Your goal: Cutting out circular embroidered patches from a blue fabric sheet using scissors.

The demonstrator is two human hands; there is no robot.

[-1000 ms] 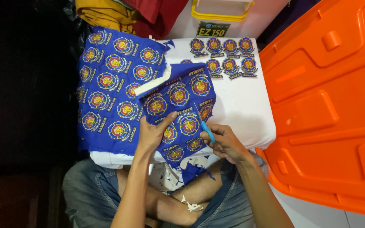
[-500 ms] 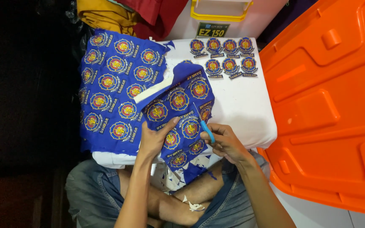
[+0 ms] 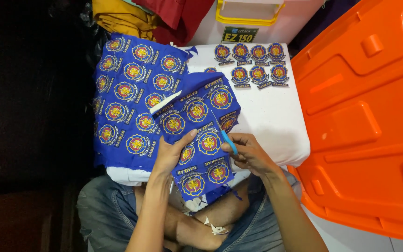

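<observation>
Blue cloth strip (image 3: 197, 135), round embroidered emblems, scissors (image 3: 227, 140) cutting

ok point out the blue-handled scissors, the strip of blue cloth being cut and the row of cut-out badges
blue-handled scissors (image 3: 228, 141), head view, on the blue handle by the right hand.
strip of blue cloth (image 3: 197, 112), head view, on a round emblem in its upper part.
cut-out badges (image 3: 257, 73), head view, on a badge in the lower row.

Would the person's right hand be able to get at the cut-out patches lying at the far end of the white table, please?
Probably yes. The right hand holds blue-handled scissors at the blue cloth strip, and only bare white table lies between it and the cut patches. It would likely have to put down or shift the scissors first.
</observation>
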